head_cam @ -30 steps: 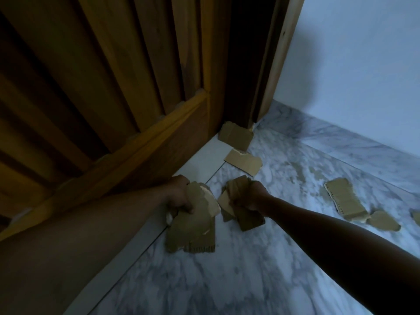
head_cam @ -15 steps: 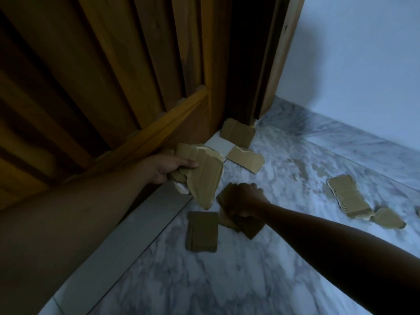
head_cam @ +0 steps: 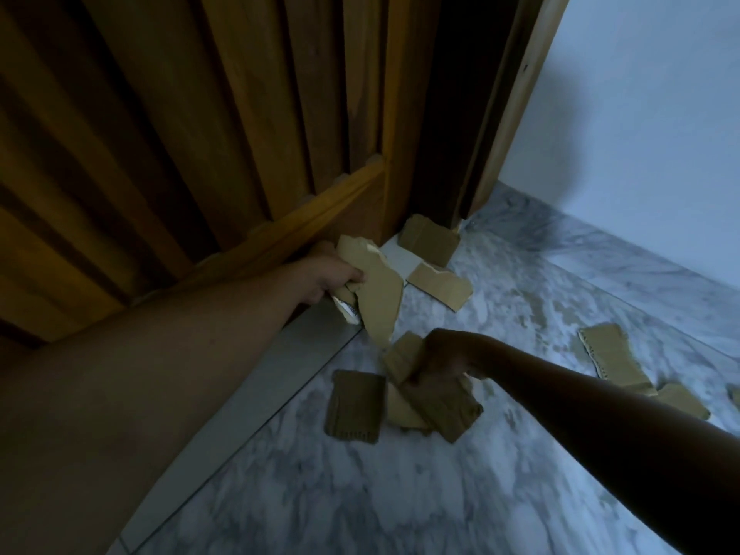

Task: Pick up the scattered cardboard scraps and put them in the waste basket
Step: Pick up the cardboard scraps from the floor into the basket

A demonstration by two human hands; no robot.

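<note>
Fingers of the left hand (head_cam: 334,279) curl round a torn scrap (head_cam: 380,294); the right hand (head_cam: 444,354) clenches a bunch (head_cam: 444,408) down near the floor (head_cam: 400,498). Loose scraps (head_cam: 354,406) lie beside it and by the door (head_cam: 200,154). No basket visible: early going, I'd judge.

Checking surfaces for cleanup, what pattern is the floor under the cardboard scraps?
The floor is grey-and-white marbled, shown best in the head view.
</note>
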